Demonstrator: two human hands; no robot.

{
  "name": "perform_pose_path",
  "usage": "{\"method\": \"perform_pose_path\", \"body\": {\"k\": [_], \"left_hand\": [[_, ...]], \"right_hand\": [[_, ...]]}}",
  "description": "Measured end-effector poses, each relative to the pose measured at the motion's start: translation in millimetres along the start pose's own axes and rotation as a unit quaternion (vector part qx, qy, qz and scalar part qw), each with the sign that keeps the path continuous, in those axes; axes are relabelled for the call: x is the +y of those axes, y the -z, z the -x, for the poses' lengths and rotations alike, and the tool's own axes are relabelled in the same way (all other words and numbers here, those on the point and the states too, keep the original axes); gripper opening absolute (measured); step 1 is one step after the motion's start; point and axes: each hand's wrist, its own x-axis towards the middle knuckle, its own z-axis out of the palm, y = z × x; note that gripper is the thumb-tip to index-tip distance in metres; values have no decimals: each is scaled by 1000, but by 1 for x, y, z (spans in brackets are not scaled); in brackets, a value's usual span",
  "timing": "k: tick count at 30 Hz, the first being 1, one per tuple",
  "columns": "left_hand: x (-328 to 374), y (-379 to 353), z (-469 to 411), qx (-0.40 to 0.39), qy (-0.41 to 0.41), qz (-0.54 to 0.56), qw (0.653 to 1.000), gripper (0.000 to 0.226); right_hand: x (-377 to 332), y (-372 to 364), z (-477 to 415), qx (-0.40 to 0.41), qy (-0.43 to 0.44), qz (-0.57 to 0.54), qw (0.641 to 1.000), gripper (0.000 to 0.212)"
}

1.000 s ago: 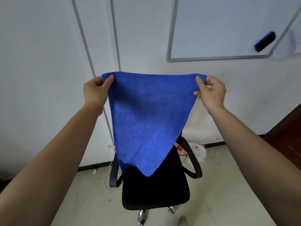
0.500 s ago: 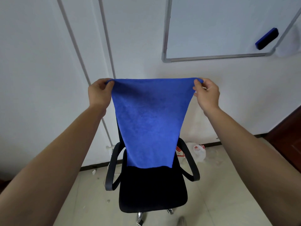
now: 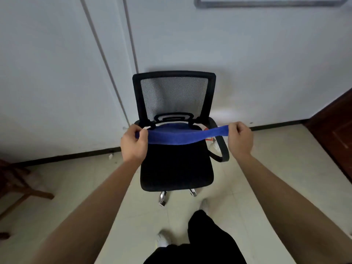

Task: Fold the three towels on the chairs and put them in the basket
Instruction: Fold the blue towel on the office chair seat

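Observation:
A blue towel (image 3: 177, 137) stretches as a narrow band low over the back of the seat of a black office chair (image 3: 176, 168). My left hand (image 3: 134, 144) grips the towel's left end and my right hand (image 3: 240, 140) grips its right end, both fists closed on the cloth. The rest of the towel seems to lie on the seat behind the band, mostly hidden. The chair's mesh backrest (image 3: 174, 96) stands upright just behind the towel. No basket and no other towels are in view.
The chair stands against a white wall on a pale tiled floor. A wooden chair frame (image 3: 17, 185) sits at the far left, and a dark wooden door (image 3: 335, 138) at the right. My leg and shoe (image 3: 190, 239) are below the chair. A whiteboard's lower edge (image 3: 266, 3) runs along the top.
The towel hung at chest height in front of the wall; both hands have brought it down onto the chair seat. My view has tilted downward, so the backrest shows.

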Motion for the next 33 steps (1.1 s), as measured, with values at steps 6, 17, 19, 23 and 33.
{"method": "perform_pose_path", "body": {"k": [6, 17, 19, 23, 33], "left_hand": [[-102, -16, 80, -165, 109, -162, 967, 18], [-210, -41, 157, -344, 239, -326, 848, 25], [-217, -44, 160, -362, 257, -331, 833, 27], [-218, -52, 145, -364, 279, -331, 825, 27], [-232, -93, 17, -194, 306, -266, 893, 20]], "right_hand": [[101, -10, 65, -126, -80, 173, 974, 32], [207, -19, 120, -314, -91, 378, 866, 34], [212, -19, 119, -330, -97, 389, 855, 35], [207, -26, 102, -334, -102, 384, 855, 33], [196, -127, -15, -352, -79, 272, 892, 24]]}}
